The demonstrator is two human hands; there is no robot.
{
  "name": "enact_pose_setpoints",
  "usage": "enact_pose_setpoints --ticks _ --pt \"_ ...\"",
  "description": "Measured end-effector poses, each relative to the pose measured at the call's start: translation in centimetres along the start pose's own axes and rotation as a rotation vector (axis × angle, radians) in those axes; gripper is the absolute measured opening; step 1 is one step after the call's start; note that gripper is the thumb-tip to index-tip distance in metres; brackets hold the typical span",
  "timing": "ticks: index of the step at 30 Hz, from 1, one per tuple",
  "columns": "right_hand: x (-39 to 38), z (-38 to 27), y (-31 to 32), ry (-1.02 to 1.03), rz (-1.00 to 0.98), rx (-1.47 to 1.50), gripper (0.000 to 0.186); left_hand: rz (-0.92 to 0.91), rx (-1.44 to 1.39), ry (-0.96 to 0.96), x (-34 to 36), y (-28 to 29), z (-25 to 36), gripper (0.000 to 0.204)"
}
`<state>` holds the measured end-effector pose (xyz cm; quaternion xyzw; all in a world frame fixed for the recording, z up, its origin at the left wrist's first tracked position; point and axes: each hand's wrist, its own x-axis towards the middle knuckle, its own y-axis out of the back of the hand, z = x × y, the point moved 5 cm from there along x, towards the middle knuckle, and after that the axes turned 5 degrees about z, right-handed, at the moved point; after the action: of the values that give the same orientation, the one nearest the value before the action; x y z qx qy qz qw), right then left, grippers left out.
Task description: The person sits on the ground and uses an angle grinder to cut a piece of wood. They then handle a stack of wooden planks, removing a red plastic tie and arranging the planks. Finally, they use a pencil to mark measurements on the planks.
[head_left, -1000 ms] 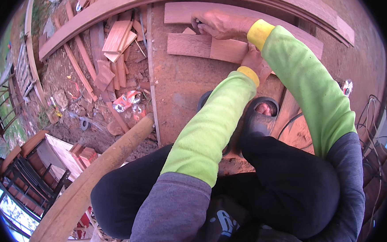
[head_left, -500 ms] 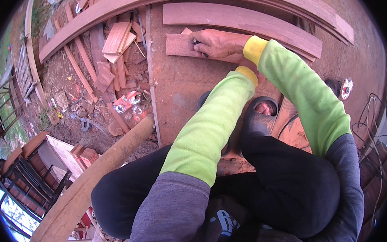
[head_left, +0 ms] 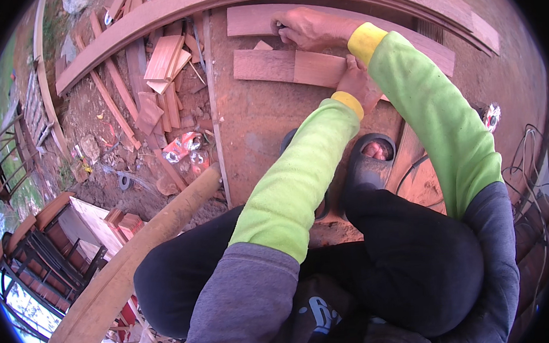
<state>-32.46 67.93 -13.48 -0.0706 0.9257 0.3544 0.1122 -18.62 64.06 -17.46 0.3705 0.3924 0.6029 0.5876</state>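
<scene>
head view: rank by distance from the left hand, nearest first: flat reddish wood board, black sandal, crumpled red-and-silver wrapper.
1. Flat reddish wood board: under the left hand, touching.
2. Black sandal: just below it.
3. Crumpled red-and-silver wrapper: far left, on the dirt.

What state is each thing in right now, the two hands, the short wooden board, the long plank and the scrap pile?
Right hand: fingers curled, pressed on the long plank's end.
Left hand: resting on the short board's right end.
Short wooden board: lying flat.
Long plank: flat, beyond the board.
Scrap pile: loose offcuts, jumbled on the ground.
</scene>
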Motion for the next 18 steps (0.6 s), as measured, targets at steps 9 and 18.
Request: enact_pose_setpoints --ticks 9,18 --pt "-11.2 -0.9 6.8 -0.181 0.501 0.449 0.025 -0.012 0.28 0.027 0.0 2.7 0.4 0.058" --pt "-23.7 2.0 4.6 -0.503 0.852 0.72 0.028 -0.017 0.257 0.034 0.3 2.3 0.5 0.05"
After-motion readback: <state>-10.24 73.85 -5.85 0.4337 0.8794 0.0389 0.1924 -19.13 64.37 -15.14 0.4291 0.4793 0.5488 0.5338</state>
